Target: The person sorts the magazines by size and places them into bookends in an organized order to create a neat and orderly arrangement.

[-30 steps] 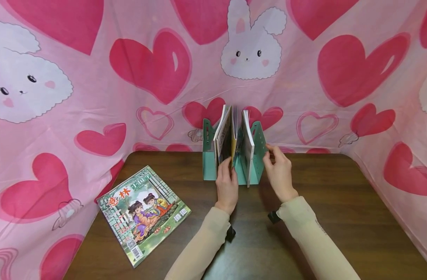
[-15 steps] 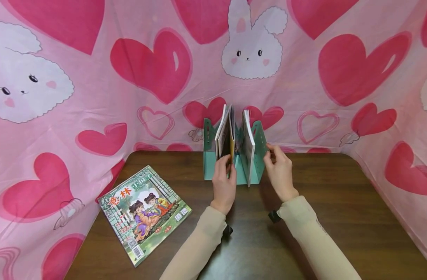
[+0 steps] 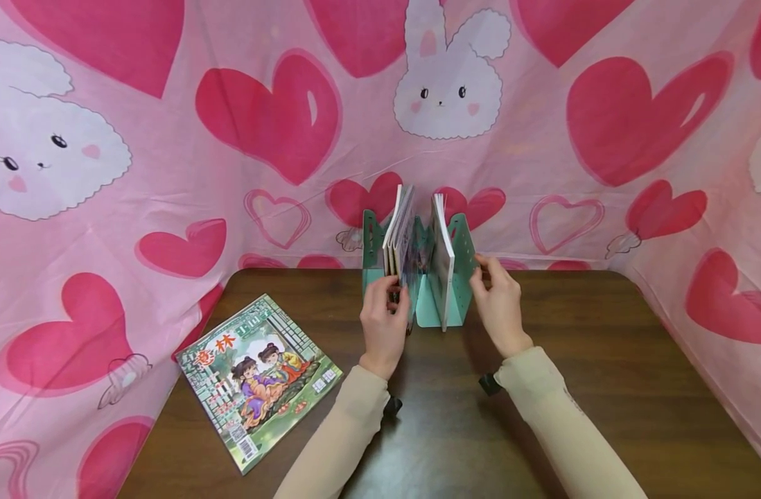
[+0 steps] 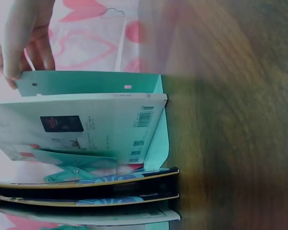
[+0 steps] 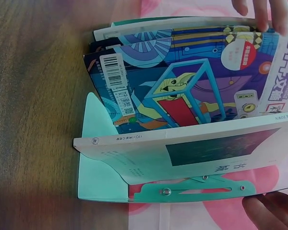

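A green expandable bookend (image 3: 429,305) stands at the table's back, holding upright magazines. On its left side, several thin magazines (image 3: 394,239) lean together; my left hand (image 3: 383,333) pinches the near edges of this group. The outermost of them shows a colourful blue and purple cover (image 5: 182,86) in the right wrist view. Across a gap, a thicker white magazine (image 3: 443,267) stands by the right end plate. My right hand (image 3: 500,308) pinches the edge of that plate (image 5: 101,182), thumb on one face and fingers on the other.
Flat on the table's left part lies another magazine (image 3: 258,384) with two cartoon figures on its cover. The brown wooden table (image 3: 605,374) meets a pink heart-and-bunny cloth (image 3: 368,138) behind and at both sides.
My left hand has moved left, bringing a magazine against the left group, so the gap to the white magazine is wider. My right hand stays on the end plate.
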### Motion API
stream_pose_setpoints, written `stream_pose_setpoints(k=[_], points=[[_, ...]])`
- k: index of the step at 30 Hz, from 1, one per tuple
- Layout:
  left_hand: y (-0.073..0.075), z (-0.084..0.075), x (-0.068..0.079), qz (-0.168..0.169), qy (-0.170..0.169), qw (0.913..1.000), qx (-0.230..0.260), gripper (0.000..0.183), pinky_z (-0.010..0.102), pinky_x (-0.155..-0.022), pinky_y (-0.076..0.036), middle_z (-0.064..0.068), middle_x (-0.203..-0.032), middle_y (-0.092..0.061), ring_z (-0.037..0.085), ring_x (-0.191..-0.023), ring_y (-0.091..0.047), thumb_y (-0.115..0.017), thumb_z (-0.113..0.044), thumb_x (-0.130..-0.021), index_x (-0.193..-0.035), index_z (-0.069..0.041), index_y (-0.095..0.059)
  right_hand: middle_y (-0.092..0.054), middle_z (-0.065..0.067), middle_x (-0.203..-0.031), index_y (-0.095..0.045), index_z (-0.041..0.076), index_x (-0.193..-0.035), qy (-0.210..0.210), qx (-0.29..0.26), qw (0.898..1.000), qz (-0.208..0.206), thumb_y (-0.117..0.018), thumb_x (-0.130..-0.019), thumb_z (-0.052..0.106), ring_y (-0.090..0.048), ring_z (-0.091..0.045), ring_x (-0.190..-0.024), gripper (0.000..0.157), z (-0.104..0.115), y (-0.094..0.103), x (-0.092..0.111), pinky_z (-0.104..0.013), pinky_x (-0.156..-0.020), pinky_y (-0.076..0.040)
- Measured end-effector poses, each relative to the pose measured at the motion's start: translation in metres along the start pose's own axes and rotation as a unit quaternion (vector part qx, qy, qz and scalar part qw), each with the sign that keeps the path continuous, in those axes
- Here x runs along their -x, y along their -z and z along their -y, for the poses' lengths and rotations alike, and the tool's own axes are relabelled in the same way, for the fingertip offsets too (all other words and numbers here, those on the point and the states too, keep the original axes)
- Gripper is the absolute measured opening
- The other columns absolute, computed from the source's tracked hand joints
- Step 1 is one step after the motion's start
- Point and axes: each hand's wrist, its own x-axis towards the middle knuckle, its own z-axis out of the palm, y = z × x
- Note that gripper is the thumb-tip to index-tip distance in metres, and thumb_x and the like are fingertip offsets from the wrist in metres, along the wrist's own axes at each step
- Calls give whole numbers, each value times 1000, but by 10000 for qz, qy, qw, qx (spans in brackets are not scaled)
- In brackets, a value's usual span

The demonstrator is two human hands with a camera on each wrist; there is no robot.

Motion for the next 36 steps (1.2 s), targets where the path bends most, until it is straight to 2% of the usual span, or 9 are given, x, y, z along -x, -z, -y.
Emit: stream_pose_setpoints(k=[6, 13, 16, 21, 24, 27, 31, 34, 36], points=[[9, 0, -1, 97, 228, 9997, 63, 21, 27, -61, -59, 16, -105, -66, 25, -88, -69, -73, 1, -94, -114, 1, -68, -74, -23, -117, -68, -6, -120, -12, 54, 10000, 6, -61, -99, -1, -72, -33, -92, 23, 0, 0, 0, -6, -80, -46], [26, 9, -5, 335, 414, 9985, -147, 18, 32, -60, -61, 14, -101, -68, 24, -87, -70, -66, -2, -99, -116, 0, -69, -73, -23, -117, -68, -6, -119, -26, 44, 10000, -7, -60, -99, -1, -72, -34, -93, 22, 0, 1, 0, -46, -82, -60], [38, 15, -7, 409, 660, 9965, -319, 17, 33, -60, -60, 12, -100, -68, 23, -86, -70, -65, -4, -100, -116, -2, -69, -74, -22, -117, -68, -6, -120, -61, 6, 10000, -3, -60, -99, -1, -72, -34, -93, 22, 1, 1, 0, -51, -82, -59], [62, 26, -10, 600, 1122, 9897, -653, 15, 36, -63, -60, 12, -100, -68, 23, -87, -69, -65, -7, -101, -113, -1, -69, -74, -20, -118, -68, -5, -120, -83, 26, 10000, 14, -61, -99, 0, -72, -33, -93, 22, 1, 1, 0, -29, -81, -60], [75, 34, -11, 678, 1379, 9842, -876, 15, 37, -66, -60, 12, -100, -69, 24, -87, -70, -65, -9, -100, -113, -1, -69, -74, -21, -118, -69, -5, -119, -86, -10, 10000, 2, -61, -99, -1, -72, -33, -92, 22, 0, 1, 0, -7, -79, -48], [88, 40, -13, 716, 1623, 9782, -1080, 15, 40, -69, -59, 12, -99, -71, 25, -88, -70, -65, -9, -100, -112, -1, -69, -74, -21, -119, -69, -5, -119, -95, -43, 9999, 14, -61, -99, -1, -72, -33, -92, 22, 1, 2, 0, -1, -79, -42], [106, 47, -16, 776, 1879, 9704, -1306, 15, 45, -75, -59, 15, -99, -72, 29, -89, -71, -67, -9, -99, -111, 0, -69, -73, -22, -120, -68, -5, -119, -66, -48, 10000, 40, -62, -99, -1, -72, -34, -92, 22, 1, 2, -1, -26, -81, -60], [121, 51, -17, 831, 2030, 9642, -1489, 16, 47, -78, -58, 16, -98, -73, 31, -89, -70, -68, -9, -98, -110, 1, -70, -73, -22, -121, -68, -5, -120, -66, -86, 9999, 69, -61, -99, -2, -72, -35, -92, 22, 0, 2, -1, -49, -81, -60], [131, 54, -17, 861, 2095, 9603, -1627, 15, 47, -78, -56, 16, -97, -73, 32, -87, -70, -68, -8, -98, -109, 1, -70, -73, -22, -121, -68, -5, -121, -89, -79, 9999, 82, -61, -99, -2, -72, -35, -91, 23, 0, 2, 0, -50, -80, -61]])
